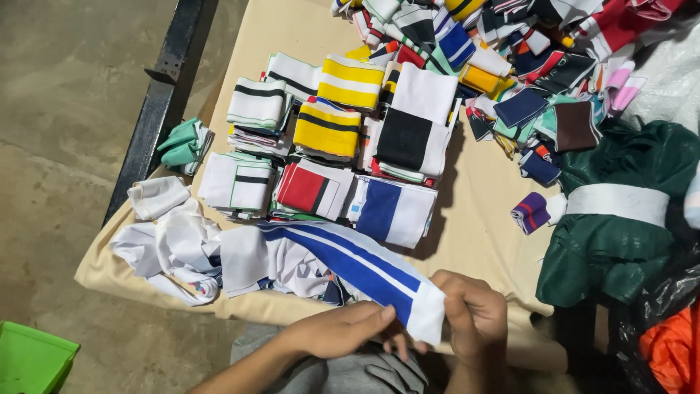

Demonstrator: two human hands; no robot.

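A long blue knit band with white stripes and white ends stretches from the table's middle toward me. My left hand lies under its near end with the fingers flat against it. My right hand pinches the white tip of the same band from the right. Both hands hover at the near edge of the table covered in beige cloth. Behind the band stand neat stacks of folded striped bands in yellow, black, red, white and blue.
A crumpled heap of white fabric lies at the near left. A loose pile of mixed coloured bands fills the far right. A green bundle tied with a white band sits right, an orange cloth below it. A green bin is on the floor.
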